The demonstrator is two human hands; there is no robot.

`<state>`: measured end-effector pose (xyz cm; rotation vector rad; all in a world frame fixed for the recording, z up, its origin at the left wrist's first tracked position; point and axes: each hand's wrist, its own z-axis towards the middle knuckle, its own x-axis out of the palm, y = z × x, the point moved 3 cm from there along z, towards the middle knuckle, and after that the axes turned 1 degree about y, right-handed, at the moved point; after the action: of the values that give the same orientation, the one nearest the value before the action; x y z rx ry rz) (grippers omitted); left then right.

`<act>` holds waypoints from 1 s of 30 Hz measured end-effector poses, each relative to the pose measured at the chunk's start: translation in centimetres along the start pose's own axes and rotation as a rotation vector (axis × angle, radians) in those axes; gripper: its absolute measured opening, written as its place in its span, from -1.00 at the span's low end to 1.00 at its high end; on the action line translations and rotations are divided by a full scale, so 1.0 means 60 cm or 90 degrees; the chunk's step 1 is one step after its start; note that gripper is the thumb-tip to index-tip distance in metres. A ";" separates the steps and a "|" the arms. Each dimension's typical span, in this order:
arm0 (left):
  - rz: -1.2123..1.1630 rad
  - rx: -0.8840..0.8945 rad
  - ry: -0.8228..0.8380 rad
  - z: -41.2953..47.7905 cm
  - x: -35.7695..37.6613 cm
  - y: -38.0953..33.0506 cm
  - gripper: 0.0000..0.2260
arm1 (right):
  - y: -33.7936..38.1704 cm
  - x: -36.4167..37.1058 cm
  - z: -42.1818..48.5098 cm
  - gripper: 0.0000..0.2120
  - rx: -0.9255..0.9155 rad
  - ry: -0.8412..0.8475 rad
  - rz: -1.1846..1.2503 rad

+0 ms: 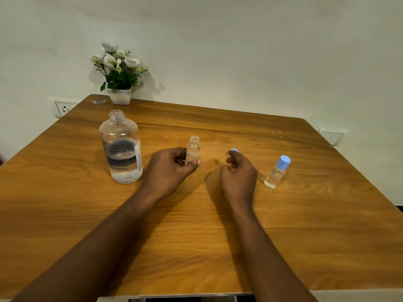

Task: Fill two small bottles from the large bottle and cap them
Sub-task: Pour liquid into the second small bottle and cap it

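A large clear bottle [120, 149] stands uncapped on the left of the wooden table [305, 225], partly filled with clear liquid. My left hand [169, 168] grips a small clear bottle [193, 149] that stands upright with its neck uncovered. My right hand [238, 173] pinches a blue cap [234, 151] at its fingertips, a short way right of that bottle. A second small bottle [276, 172] with a blue cap on it stands further right, holding clear liquid.
A white pot of artificial flowers [120, 83] stands at the table's far left edge, against the wall. A small scrap [98, 102] lies near the back left corner. Wall sockets [63, 109] sit behind the table on the left.
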<state>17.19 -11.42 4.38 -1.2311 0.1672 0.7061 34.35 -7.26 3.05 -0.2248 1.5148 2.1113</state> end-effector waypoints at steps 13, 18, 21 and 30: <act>0.030 0.044 0.001 -0.004 0.001 0.004 -0.76 | -0.041 0.017 0.090 -0.72 0.066 -0.026 -0.230; 0.054 0.062 0.013 -0.008 0.008 0.000 -0.72 | -0.022 0.013 0.071 -0.82 0.013 0.034 -0.060; 0.062 0.070 0.018 -0.008 0.006 -0.001 -0.70 | 0.001 0.001 0.048 -0.78 -0.074 0.102 0.042; 0.124 0.093 0.057 -0.011 0.009 -0.004 -0.73 | 0.055 -0.030 0.020 -0.56 -0.253 0.276 -0.053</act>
<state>17.91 -11.83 4.08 -1.1158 0.4107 0.7928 34.43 -7.52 6.98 -0.9232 1.2531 2.3808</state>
